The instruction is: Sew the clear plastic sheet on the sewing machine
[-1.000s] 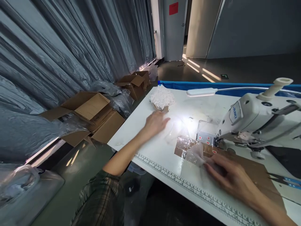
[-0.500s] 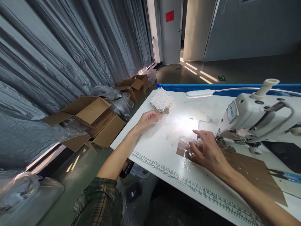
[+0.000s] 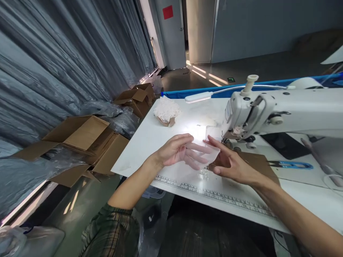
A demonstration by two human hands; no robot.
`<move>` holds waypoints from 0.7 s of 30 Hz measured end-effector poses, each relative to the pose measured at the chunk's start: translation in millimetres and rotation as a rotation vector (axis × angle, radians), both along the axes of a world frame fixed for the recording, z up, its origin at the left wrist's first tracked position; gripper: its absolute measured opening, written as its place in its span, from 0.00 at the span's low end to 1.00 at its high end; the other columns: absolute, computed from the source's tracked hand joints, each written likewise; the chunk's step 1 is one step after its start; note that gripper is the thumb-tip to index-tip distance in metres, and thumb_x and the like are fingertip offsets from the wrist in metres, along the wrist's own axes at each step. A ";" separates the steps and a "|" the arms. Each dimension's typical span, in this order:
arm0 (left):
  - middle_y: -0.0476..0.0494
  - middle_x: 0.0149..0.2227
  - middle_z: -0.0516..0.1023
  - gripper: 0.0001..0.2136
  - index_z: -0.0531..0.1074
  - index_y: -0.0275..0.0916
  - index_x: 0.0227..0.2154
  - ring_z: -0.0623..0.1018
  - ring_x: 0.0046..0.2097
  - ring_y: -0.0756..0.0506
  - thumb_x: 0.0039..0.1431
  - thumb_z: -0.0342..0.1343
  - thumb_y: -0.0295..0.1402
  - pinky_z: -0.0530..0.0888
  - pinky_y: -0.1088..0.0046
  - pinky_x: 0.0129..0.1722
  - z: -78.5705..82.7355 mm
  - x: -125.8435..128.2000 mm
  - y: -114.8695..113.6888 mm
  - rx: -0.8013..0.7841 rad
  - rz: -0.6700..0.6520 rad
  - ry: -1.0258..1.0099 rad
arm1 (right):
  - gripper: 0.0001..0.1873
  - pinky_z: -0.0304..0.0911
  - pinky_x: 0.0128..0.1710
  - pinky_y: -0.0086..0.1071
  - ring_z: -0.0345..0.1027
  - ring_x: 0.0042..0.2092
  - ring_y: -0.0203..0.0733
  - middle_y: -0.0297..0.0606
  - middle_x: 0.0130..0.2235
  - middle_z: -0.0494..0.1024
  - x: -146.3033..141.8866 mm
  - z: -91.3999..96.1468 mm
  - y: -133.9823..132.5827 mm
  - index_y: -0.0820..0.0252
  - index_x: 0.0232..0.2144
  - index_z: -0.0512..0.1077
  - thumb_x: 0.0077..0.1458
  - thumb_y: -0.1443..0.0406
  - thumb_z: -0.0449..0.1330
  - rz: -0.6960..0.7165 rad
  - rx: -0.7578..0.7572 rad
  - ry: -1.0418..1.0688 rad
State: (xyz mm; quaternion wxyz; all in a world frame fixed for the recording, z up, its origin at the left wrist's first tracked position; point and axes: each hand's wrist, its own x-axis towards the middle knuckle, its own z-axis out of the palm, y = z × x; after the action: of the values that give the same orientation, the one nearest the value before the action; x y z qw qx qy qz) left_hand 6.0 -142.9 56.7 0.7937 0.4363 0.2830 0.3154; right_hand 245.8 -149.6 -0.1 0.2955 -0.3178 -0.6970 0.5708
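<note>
Clear plastic bag [image 3: 213, 152] held between left hand [image 3: 175, 155] and right hand [image 3: 233, 167], both gripping its edges.

A clear plastic sheet [image 3: 213, 152] is pinched by the right hand [image 3: 232, 166] and rested on the outstretched left hand [image 3: 175, 154], above the white table [image 3: 148, 141], just beside the sewing machine [image 3: 268, 112].

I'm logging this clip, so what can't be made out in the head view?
Head view only:
clear plastic piece between left hand and right hand: see-through, glare hides its edges and the left hand's grip.
sewing machine: cut off by right edge.
white pile: too small to identify.
ruler strip: numbers too small.
</note>
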 end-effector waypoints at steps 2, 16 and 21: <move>0.25 0.45 0.79 0.08 0.62 0.33 0.36 0.83 0.40 0.35 0.68 0.49 0.33 0.82 0.60 0.35 -7.7 14.9 -1.1 -0.060 0.010 -0.003 | 0.41 0.70 0.48 0.43 0.72 0.49 0.49 0.45 0.55 0.73 6.9 3.1 0.5 0.52 0.63 0.60 0.51 0.49 0.65 0.122 -0.160 0.034; 0.27 0.49 0.77 0.18 0.57 0.38 0.34 0.82 0.44 0.39 0.64 0.55 0.46 0.79 0.54 0.45 -32.1 35.4 13.2 0.038 0.270 0.247 | 0.25 0.70 0.30 0.31 0.73 0.34 0.40 0.42 0.34 0.78 47.4 -5.1 -13.4 0.61 0.44 0.76 0.55 0.47 0.61 -0.426 -0.363 -0.071; 0.36 0.44 0.79 0.17 0.66 0.37 0.36 0.80 0.44 0.44 0.63 0.55 0.49 0.78 0.60 0.46 -19.7 53.7 -5.9 0.275 -0.127 0.307 | 0.29 0.74 0.38 0.35 0.76 0.43 0.46 0.50 0.45 0.79 35.5 0.6 -6.4 0.63 0.41 0.76 0.58 0.44 0.55 -0.158 -0.697 0.172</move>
State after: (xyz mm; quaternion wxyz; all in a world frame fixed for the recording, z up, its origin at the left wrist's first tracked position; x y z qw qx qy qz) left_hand 59.7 -148.7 37.0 0.6926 0.6002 0.3270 0.2304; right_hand 281.3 -156.0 0.4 0.2701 -0.4031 -0.4068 0.7740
